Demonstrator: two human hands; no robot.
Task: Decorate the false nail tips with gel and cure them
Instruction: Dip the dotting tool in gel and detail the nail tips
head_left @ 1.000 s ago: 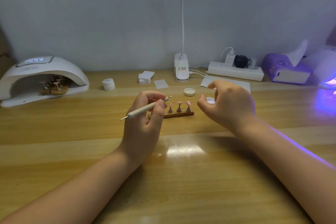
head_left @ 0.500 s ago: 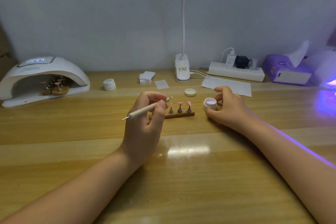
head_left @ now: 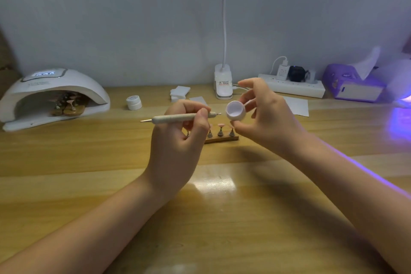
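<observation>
The left hand (head_left: 175, 142) holds a dotting pen (head_left: 180, 117) level above the desk (head_left: 89, 162), its grip clamped on the shaft between thumb and curled fingers, the fine metal tip pointing right. The right hand (head_left: 266, 118) holds an open white gel pot (head_left: 236, 111) raised off the desk, its grip pinched on the pot between thumb below and fingers behind, the mouth tilted toward the pen tip. Tip and pot rim are just apart.

Below and behind the hands, a wooden stand (head_left: 222, 139) sits on the desk carrying pink false nail tips (head_left: 220, 125) on small pegs; the left end is hidden by the left hand.

At far left, a white curing lamp (head_left: 55, 87) houses further stands with tips. A closed white jar (head_left: 134, 102) stands near its right. A clip lamp base (head_left: 223, 83), power strip (head_left: 293, 87) and purple tissue box (head_left: 353, 87) line the wall.
</observation>
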